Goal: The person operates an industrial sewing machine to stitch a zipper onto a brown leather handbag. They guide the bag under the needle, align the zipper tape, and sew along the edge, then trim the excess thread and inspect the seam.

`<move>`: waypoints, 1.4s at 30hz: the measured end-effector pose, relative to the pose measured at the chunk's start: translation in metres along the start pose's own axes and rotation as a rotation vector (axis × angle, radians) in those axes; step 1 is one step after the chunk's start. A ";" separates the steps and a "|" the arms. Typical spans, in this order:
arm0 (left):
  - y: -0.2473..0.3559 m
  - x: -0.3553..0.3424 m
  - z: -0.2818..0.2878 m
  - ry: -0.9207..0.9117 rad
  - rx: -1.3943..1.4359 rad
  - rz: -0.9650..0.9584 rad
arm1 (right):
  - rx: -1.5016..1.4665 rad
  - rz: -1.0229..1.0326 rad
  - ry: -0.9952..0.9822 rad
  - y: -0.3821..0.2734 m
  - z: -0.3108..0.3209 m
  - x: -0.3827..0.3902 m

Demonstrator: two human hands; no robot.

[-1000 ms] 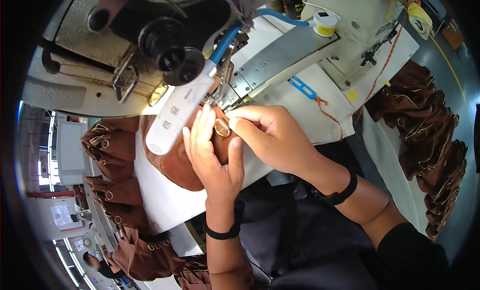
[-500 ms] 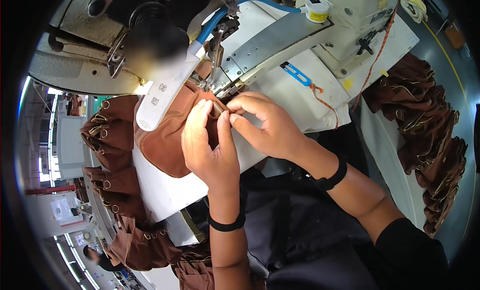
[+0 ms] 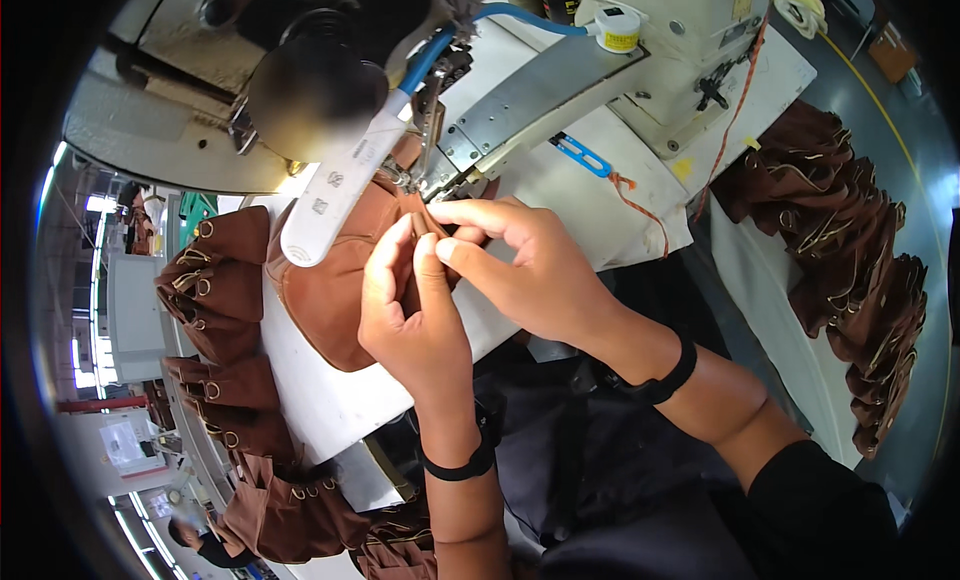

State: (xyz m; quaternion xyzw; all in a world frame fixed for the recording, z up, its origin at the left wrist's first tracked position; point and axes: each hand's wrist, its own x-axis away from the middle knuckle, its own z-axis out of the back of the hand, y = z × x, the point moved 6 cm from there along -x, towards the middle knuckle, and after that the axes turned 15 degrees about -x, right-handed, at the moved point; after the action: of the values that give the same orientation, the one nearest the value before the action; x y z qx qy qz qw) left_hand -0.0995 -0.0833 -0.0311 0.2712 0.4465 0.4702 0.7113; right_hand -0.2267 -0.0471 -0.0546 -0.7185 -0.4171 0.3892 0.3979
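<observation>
Both grips, left hand (image 3: pixel 418 315) and right hand (image 3: pixel 550 270), are closed with fingertips pinching a narrow folded strip (image 3: pixel 432 225) at a smooth, leather-like brown workpiece (image 3: pixel 330 315), round-edged and seamed, lying inboard of the left edge of the white desk (image 3: pixel 350 405). A rigid white bar (image 3: pixel 340 190) overhangs the workpiece and hides part of it; the flat steel machine bed (image 3: pixel 540 110) adjoins the strip. Soft brown bags (image 3: pixel 225 270) with metal rings line the desk's left edge, and a slotted blue plastic tool (image 3: pixel 585 157) lies toward the right edge.
</observation>
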 end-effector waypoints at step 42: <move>-0.005 -0.021 0.001 -0.020 0.016 0.045 | 0.085 -0.126 0.041 0.005 0.012 -0.009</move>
State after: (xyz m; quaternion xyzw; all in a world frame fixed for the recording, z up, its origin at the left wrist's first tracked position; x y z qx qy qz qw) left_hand -0.0998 -0.1041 -0.0264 0.2917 0.4368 0.4799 0.7027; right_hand -0.2388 -0.0546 -0.0617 -0.6811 -0.4364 0.3661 0.4600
